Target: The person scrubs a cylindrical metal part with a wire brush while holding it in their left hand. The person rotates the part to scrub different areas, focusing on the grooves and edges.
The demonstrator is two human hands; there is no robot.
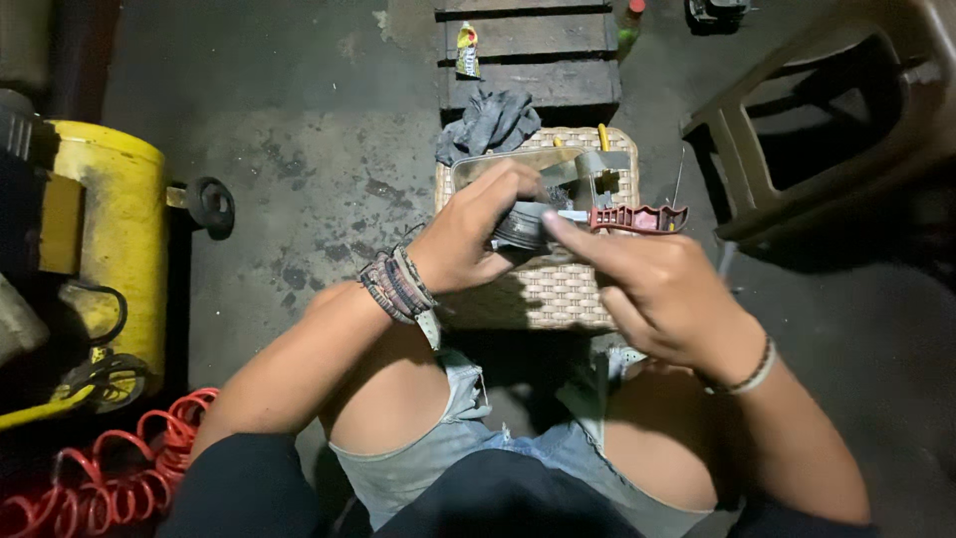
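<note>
Both hands [568, 254] grip piston [520, 227] and red-handled tool [637, 218]

Woven wicker stool [558, 294], tan, square-topped, standing on the floor. On its top: 1 crumpled grey rag [490, 122] hanging over the far edge, 1 shallow metal tray [518, 161], 1 yellow-handled tool [602, 135] near the far right corner.

Stained dark concrete floor [319, 169]. On it: 1 dark wooden slatted pallet [528, 50] just beyond the stool, carrying 1 small yellow packet [466, 50]; 1 yellow compressor tank [110, 239] with 1 black wheel [211, 206] at left; 1 coiled red air hose [110, 483] at lower left; 1 brown plastic stool [846, 110] at right.
</note>
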